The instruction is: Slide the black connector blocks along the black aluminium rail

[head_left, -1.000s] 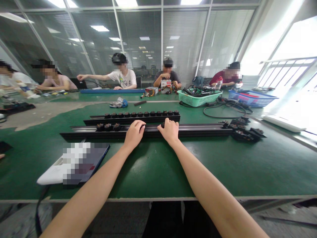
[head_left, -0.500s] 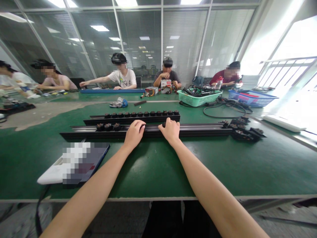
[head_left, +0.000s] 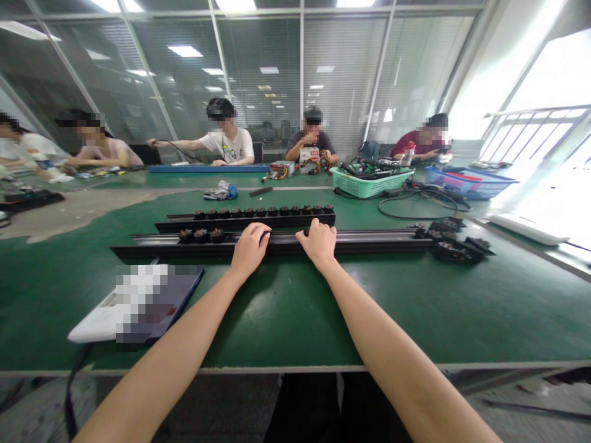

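In front of me lies a long black track rail with a silvery channel along its top. My left hand curls over the rail's middle, closed around a dark piece that is mostly hidden. A short way to the right, my right hand is closed over the rail too, a small black socket module partly showing at its thumb. Several round black socket modules sit on the rail left of my hands. Loose modules lie in a pile at its right end.
A second black rail carrying a row of modules lies behind. A pixelated device rests at front left. Further back are a blue-grey cloth, a green basket, a blue basket and cables. Several people sit across the table.
My hands stay in nearly the same place on the rail. Across the table, a person in a white shirt has raised an outstretched hand with a dark cable.
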{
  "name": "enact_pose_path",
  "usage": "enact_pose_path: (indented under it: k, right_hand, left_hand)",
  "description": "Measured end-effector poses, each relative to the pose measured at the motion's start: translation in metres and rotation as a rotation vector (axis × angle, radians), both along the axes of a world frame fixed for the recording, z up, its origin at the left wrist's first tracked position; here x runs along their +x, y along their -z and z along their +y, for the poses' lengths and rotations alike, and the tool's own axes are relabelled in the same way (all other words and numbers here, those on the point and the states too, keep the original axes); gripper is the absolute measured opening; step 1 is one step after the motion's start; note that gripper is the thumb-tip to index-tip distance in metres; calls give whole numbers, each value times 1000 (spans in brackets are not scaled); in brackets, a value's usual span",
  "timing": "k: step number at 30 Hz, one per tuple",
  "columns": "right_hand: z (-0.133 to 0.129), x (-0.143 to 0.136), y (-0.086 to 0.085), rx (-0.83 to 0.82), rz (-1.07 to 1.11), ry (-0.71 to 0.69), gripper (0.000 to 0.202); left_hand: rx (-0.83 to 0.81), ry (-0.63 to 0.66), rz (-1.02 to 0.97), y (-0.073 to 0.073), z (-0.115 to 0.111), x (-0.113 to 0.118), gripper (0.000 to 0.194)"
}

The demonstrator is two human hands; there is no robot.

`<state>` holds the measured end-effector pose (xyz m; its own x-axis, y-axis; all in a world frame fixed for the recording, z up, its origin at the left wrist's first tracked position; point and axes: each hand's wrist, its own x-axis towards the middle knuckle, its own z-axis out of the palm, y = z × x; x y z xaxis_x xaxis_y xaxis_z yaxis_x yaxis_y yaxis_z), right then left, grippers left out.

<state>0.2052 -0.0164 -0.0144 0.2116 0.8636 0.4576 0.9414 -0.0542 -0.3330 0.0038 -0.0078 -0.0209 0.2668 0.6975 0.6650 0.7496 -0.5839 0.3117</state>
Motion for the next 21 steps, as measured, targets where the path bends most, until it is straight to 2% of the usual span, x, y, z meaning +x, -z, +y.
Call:
enact_pose_path:
  k: [21]
  right_hand:
    - [0,3,0,12,46,68,28]
  left_hand:
    - [-8,-6,-9,0,0,-1,23]
